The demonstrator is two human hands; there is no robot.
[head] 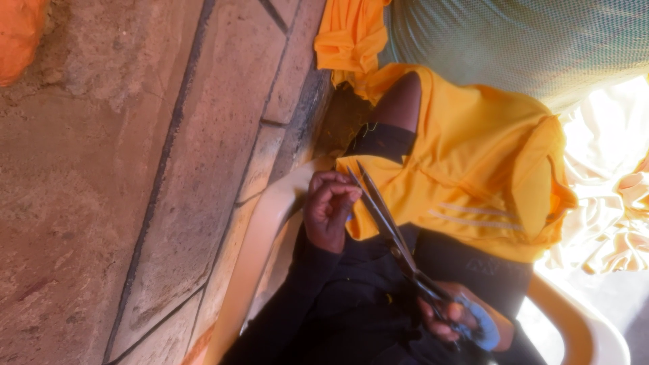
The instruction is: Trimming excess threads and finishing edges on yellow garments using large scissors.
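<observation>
Yellow fabric (pixel 466 169), a sports-type garment with pale stripes near one hem, lay draped over my lap in the head view, filling the middle of the frame and reaching up toward a further bunch of the same orange-yellow cloth (pixel 348 37) at the top edge. Item two: long metal scissors (pixel 389 226), blades slightly parted, points resting at the garment's lower edge where it met dark clothing (pixel 358 290). My right hand (pixel 460 321) had its fingers curled through the blue handle loops, gripping them closed around the rings. My left hand (pixel 329 209) sat just beside the blade tips, fingers bent inward and pinching the yellow hem, though the exact bit of cloth between the fingertips was too small for me to make out. Item three: a pale plastic chair (pixel 581 324), its curved arm showing at lower right and another cream edge running behind the left hand. Item four: a rough concrete block wall (pixel 135 169) with dark mortar lines, occupying the whole left half. Item five: a green mesh sheet (pixel 527 40) at upper right, and heaped cream-coloured cloth (pixel 615 203) in bright light along the right edge. An orange patch (pixel 17 37) showed in the top left corner; I could not tell what it was.
</observation>
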